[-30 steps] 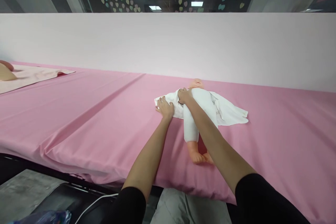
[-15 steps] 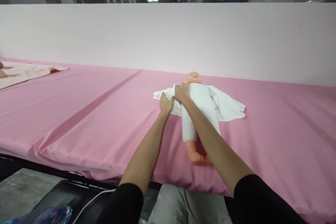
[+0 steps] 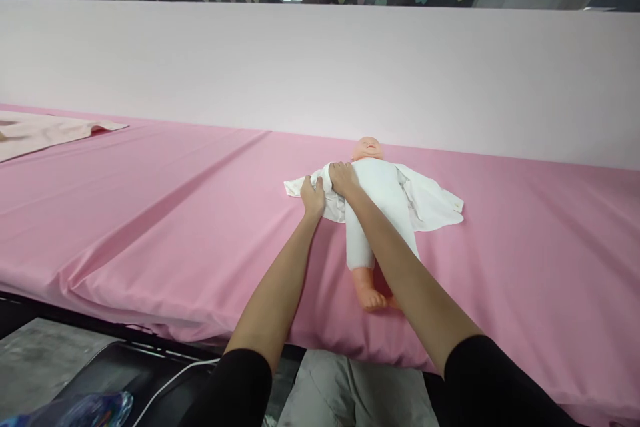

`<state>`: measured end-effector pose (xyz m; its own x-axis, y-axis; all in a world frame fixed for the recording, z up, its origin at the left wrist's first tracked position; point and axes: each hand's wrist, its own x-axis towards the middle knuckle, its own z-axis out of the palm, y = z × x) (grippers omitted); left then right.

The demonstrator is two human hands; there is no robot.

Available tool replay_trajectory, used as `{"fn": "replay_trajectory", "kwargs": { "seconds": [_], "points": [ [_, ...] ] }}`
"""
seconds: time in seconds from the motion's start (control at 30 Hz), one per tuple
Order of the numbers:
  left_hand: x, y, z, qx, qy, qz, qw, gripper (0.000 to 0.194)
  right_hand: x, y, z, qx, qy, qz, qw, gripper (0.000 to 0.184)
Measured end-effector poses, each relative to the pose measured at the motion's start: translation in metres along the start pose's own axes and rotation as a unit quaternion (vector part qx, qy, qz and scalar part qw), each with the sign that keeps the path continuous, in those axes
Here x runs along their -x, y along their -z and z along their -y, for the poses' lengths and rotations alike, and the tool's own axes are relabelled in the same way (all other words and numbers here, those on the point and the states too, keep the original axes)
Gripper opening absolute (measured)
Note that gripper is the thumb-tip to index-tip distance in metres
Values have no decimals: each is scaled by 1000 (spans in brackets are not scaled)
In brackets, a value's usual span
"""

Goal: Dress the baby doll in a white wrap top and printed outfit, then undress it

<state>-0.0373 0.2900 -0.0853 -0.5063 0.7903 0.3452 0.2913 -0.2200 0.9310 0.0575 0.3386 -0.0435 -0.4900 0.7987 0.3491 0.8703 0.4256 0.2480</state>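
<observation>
A baby doll [image 3: 367, 149] with a white cloth body lies face up on the pink-covered bed, its feet toward me. Spread beneath it is a white baby shirt [image 3: 434, 203], one sleeve reaching out to each side. My left hand [image 3: 313, 197] is closed on the shirt's left sleeve, thumb on top. Close beside it, my right hand [image 3: 344, 179] grips the cloth at the doll's shoulder on that side. The doll's arm on that side is hidden by the sleeve and my hands. My right forearm passes over the doll's legs.
The pink sheet [image 3: 175, 213] covers a wide padded bed against a white wall [image 3: 320, 73]. A pale pink cloth [image 3: 55, 130] lies at the far left. Below the bed's front edge are a black seat [image 3: 150, 373] and a white cable [image 3: 175, 380].
My left hand has shifted slightly left, drawing the sleeve's end outward. My right hand has moved a little left and its fingers have curled more tightly. The doll stays in place.
</observation>
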Motion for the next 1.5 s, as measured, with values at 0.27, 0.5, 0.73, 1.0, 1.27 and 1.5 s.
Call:
{"fn": "replay_trajectory", "kwargs": {
  "seconds": [0.27, 0.5, 0.73, 1.0, 1.27, 1.5],
  "points": [
    [-11, -1, 1, 254, 248, -49, 934, 15, 0, -3, 6, -4, -37, -22, 999, 43],
    [-10, -5, -2, 306, 159, 75, 936, 26, -1, -1, 16, -21, -14, 8, 1000, 30],
    [-14, -3, -3, 208, 178, 46, 961, 24, -2, -4, 14, -30, 48, -11, 998, 28],
    [-4, 9, -4, -136, 22, 7, 990, 44, -5, -14, 18, -5, 29, -75, 997, 26],
    [3, 13, -9, -269, -23, -110, 957, 53, -1, -8, 21, 2, 41, -63, 997, 27],
    [-3, 14, 0, -175, -29, -8, 984, 59, 2, -9, 23, 11, 65, -56, 996, 30]
  ]
}}
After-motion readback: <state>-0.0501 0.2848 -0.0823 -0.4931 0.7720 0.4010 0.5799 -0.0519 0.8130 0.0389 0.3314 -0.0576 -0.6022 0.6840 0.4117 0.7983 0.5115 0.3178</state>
